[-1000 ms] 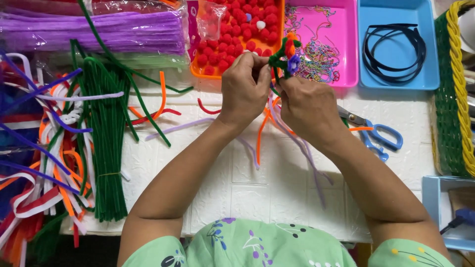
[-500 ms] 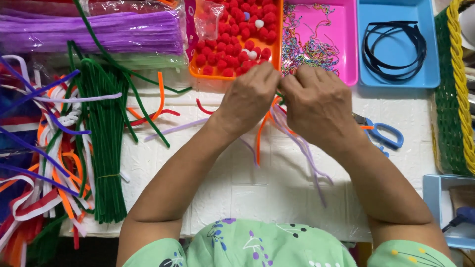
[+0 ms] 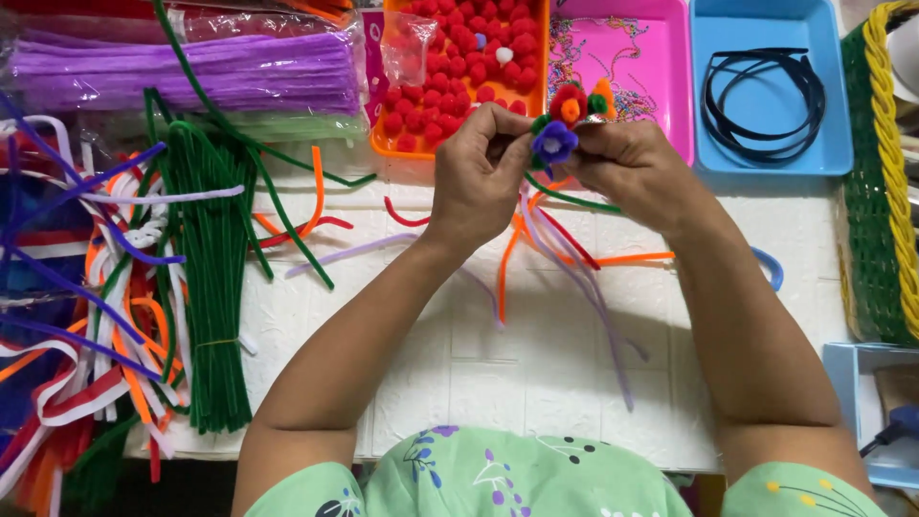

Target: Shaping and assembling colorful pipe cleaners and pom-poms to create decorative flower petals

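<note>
1. Fingers [image 3: 498, 124] of the left hand [image 3: 483, 182] are curled in a pinch on the small bunch of fuzzy pipe-cleaner flowers [image 3: 565, 120] (purple, red with an orange centre, orange). Right hand [image 3: 627, 172] fingers are closed round the same bunch from the other side.
2. Both hands grasp it; neither is released. The exact contact of the right fingertips is hidden behind the flowers.
3. Location: the bunch is held in the air, at 12 o'clock from both wrists, over the near edges of the orange tray of red pom-poms [image 3: 455, 72] and the pink tray of thin coloured wire [image 3: 632, 57].
4. Key relation: the flower heads sit between the two sets of fingertips, at 3 o'clock from the left fingers and 9 o'clock from the right. The long axis runs 12 to 6: heads up, loose stems (green, orange, lilac) [image 3: 565, 249] trailing toward the person across the white textured tabletop [image 3: 498, 364].
5. Neither hand is clearly nearer; the left thumb and forefinger are at the purple head, the right hand wraps the stems just below.
6. Surroundings: a bundle of green pipe cleaners [image 3: 206, 287] at 9 o'clock, a bagged pack of purple pipe cleaners [image 3: 191, 72] at 10, a blue tray with black headbands [image 3: 766, 96] at 2, and a green and yellow woven basket [image 3: 885, 172] at 3.
</note>
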